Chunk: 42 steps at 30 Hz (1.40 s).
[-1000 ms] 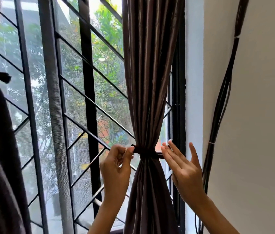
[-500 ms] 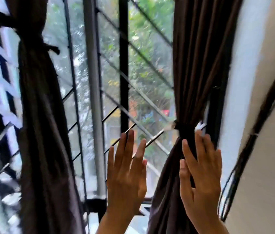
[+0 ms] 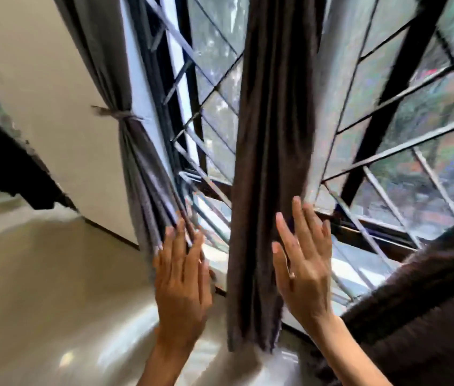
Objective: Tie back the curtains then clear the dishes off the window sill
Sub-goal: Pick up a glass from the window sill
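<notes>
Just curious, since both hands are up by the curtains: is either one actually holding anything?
Nothing is held. The left hand and right hand are open with straight fingers, either side of the dark brown hanging curtain.

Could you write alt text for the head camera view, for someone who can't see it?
Two open hands, left hand and right hand, reach up on either side of a hanging dark curtain at a barred window; further left, a grey curtain is tied back.

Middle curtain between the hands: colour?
Plain dark brown middle curtain, no pattern; only the head view shows it.
</notes>
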### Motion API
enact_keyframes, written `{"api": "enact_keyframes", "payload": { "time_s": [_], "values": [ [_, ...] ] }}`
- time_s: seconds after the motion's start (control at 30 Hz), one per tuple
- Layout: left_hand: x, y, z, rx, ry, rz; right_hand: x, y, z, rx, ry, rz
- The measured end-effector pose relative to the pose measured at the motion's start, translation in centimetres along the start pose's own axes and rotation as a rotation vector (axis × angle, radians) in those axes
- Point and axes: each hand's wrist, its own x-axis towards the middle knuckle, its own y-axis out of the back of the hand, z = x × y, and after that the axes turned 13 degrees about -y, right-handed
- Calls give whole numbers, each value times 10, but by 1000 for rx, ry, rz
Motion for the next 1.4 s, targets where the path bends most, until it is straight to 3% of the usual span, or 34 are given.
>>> {"api": "enact_keyframes", "payload": {
  "time_s": [0.3, 0.5, 0.77, 0.93, 1.07, 1.2, 1.4],
  "values": [
    [-47, -28, -160, -152, -5, -293, -53, -181, -79, -28, -93, -201],
    [-56, -83, -216, -222, -49, -413, -57, -266, -80, -115, -158, -238],
    [-71, -243, -215, -291, -56, -637, -71, -368, 38, -205, -310, -390],
    [-109, -348, -214, -295, -58, -684, -114, -427, 134, -353, -289, -501],
    [-151, -413, -214, -293, -39, -721, -171, -461, 195, -477, -249, -480],
    [-209, -478, -218, -316, -108, -746, -231, -498, 244, -536, -203, -593],
    [-263, -549, -231, -286, -97, -764, -271, -557, 284, -415, -542, -664]
  ]
}}
